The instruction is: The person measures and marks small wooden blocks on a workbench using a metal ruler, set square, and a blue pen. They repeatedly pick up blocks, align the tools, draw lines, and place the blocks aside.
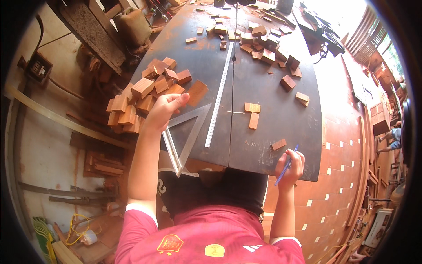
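My left hand (166, 110) is closed, its thumb pressed at the near edge of a flat reddish-brown wooden block (198, 92); the fingertips behind are hidden. Beneath and beside that hand lies a metal set square (200, 121), its near corner past the front edge of the dark table (263, 152). My right hand (291, 168) grips a blue pen (283, 172) near the table's front right corner. Just beyond it rests a small wooden piece (278, 144). Two light-brown blocks (253, 120) touch each other farther in.
A pile of wooden blocks (143, 88) covers the table's left side. More scattered blocks (268, 55) lie at the far right. A long white ruler (220, 94) runs beside the table's central seam. A jerrycan (132, 26) stands beyond the left edge.
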Demonstrator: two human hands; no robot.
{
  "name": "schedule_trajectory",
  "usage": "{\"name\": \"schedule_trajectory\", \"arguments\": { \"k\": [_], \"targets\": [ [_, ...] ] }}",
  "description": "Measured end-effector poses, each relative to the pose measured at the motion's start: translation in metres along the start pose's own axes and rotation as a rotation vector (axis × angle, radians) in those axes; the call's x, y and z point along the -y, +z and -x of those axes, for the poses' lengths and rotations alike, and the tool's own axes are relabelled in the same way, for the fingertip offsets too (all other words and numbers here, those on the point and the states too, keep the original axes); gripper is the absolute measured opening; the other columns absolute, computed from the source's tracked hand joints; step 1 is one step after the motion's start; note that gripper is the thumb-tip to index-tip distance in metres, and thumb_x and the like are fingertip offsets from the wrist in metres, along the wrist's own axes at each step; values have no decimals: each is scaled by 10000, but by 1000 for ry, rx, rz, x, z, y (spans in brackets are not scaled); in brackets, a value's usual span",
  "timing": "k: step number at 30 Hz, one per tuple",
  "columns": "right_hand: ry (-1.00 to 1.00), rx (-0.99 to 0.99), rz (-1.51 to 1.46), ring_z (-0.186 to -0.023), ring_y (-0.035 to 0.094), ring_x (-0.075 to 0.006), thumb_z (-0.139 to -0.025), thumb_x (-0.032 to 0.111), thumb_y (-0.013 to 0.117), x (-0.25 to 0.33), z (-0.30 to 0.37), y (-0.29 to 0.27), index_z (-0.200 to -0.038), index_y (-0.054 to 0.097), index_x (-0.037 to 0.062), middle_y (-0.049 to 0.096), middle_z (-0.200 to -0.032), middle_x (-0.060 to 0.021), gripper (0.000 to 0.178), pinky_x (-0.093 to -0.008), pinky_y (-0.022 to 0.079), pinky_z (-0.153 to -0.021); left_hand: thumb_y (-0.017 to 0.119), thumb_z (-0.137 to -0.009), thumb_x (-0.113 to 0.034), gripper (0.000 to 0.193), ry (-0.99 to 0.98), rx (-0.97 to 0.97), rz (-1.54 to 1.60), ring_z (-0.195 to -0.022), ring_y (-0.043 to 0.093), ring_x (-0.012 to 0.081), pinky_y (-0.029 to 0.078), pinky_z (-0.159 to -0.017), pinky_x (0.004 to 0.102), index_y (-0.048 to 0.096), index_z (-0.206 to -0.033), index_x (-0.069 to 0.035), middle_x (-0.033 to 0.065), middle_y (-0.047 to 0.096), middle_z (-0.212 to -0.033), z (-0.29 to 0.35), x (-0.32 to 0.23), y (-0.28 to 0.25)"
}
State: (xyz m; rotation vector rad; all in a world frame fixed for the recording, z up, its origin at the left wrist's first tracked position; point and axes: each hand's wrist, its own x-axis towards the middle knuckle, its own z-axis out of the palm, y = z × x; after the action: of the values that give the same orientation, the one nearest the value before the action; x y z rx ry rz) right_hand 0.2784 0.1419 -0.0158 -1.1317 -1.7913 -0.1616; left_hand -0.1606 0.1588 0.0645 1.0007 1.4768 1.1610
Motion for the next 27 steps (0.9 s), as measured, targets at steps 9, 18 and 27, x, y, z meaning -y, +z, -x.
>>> {"name": "schedule_trajectory", "arguments": {
  "k": [9, 18, 27],
  "targets": [
    [6, 3, -17, -829, 662, -348, -777, -66, 696, 2, -1, -2, -1010, 664, -5, 700, -878, -140, 244, -436, 548, -840, 651, -988, -528, 608, -28, 373, 616, -1024, 687, 234, 525, -842, 345, 628, -1280, 6, 149, 728, -1133, 12, 4, 15],
    [10, -8, -53, -840, 666, -358, -754, -40, 719, -2, -1, 0, -1003, 678, 6, 692, -866, -138, 257, -432, 548, -805, 773, -911, -470, 568, 232, -391, -812, -1096, 677, 328, 517, -950, 401, 705, -1135, 47, 182, 705, -1148, -25, 3, 31],
    [19, -7, -64, -829, 675, -349, -737, -24, 735, -2, -2, -2, -996, 677, 6, 695, -851, -140, 266, -437, 532, -826, 874, -790, -336, 646, 471, -575, -1437, -1293, 509, 306, 399, -1046, 497, 588, -1295, -53, 88, 584, -1351, -62, 19, 40]
  ]
}}
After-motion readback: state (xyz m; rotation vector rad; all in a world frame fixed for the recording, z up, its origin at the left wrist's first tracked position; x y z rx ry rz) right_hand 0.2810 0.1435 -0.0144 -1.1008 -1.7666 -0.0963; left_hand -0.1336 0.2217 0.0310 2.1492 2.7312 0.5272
